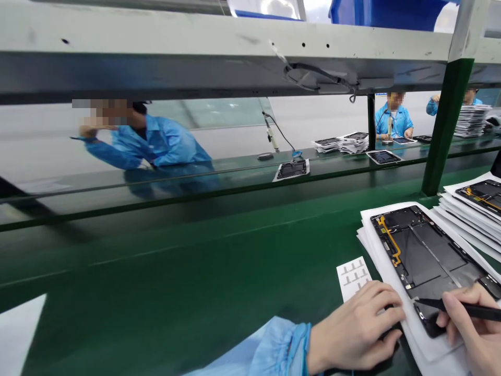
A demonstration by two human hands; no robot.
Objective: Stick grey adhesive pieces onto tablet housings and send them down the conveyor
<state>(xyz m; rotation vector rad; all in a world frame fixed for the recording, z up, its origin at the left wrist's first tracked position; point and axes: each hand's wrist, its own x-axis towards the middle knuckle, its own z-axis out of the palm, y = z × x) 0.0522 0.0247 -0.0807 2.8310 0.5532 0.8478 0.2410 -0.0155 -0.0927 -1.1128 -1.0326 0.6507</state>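
Note:
A tablet back housing [438, 250], black with an orange flex cable, lies on a stack of white paper sheets [426, 347] at the right. My right hand [472, 321] grips black tweezers [457, 307]. Their tips touch a small pale piece, probably a sticker, at the housing's near left edge. My left hand [360, 326] rests beside the stack with its fingers bent and thumb apart, fingertips against the paper's edge, and no held object shows. Partly under this hand is a white sticker sheet [352, 277] with grey T-shaped pieces.
Another pile of housings between papers [465, 224] stands at the far right, near a green post [446, 130]. A white shelf beam [195, 47] crosses overhead. White paper [19, 329] lies at left. Co-workers in blue sit across the bench, with housings [293, 169] along it.

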